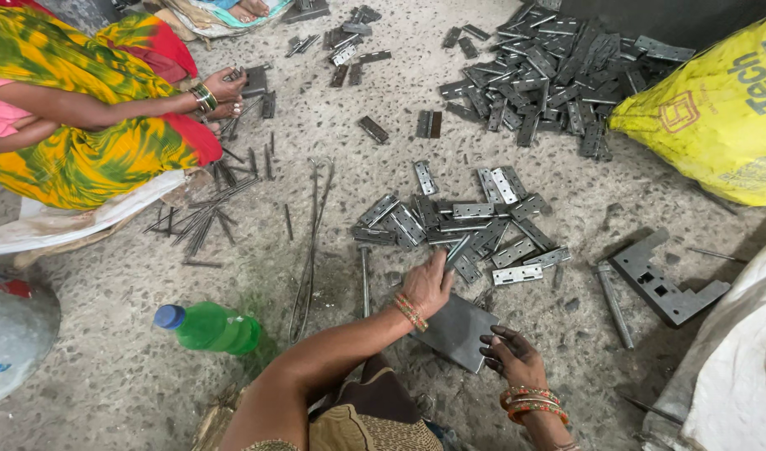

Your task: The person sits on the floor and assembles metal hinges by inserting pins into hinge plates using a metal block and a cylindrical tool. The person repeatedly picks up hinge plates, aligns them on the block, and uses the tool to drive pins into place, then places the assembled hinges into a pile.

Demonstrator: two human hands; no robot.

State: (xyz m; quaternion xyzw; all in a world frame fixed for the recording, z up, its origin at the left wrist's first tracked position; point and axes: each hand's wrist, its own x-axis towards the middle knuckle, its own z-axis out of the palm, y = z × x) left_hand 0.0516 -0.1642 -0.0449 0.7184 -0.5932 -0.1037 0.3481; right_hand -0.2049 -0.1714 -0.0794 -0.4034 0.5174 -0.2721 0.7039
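Note:
My left hand [427, 283] reaches forward over the floor and pinches a small grey metal hinge [456, 250] at the near edge of a loose pile of hinges [462, 221]. My right hand [512, 355] rests with spread, dirty fingers on the right edge of a flat dark metal plate [455, 331] lying on the floor between both hands. A thin metal pin [365, 280] lies just left of my left hand.
A larger heap of hinges [550, 79] lies far right beside a yellow sack [717, 113]. A grey metal jig block [663, 284] and rod [614, 305] sit right. A green bottle [209, 327] lies left. Another person's hand [224, 86] works by scattered pins [203, 217].

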